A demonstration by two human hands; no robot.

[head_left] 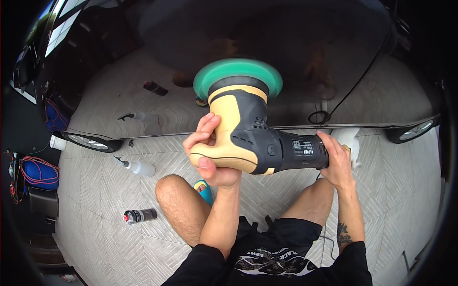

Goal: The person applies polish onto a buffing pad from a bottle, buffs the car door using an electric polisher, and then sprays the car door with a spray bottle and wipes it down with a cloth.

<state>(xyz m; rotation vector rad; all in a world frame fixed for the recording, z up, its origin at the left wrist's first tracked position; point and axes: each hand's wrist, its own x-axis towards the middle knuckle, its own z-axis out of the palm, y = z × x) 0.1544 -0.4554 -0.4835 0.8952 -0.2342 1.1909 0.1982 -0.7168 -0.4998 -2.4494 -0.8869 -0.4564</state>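
Observation:
A black and yellow car polisher (248,128) spans the middle of the view, held between both my hands. Its green foam pad (238,71) faces the glossy dark car door panel (296,57) and looks blurred at the rim. Whether pad and paint touch, I cannot tell. My left hand (210,155) wraps round the yellow front grip, thumb toward me. Around the rear of the black body, near the label, my right hand (337,159) is closed. The palm sides of both hands are partly hidden.
On the tiled floor (109,205) at left lie a white spray bottle (140,168) and a dark bottle with a red cap (140,216). A blue reel with red hose (40,172) stands farther left. A white cloth (352,143) lies beyond my right hand. A cord (329,238) trails at right.

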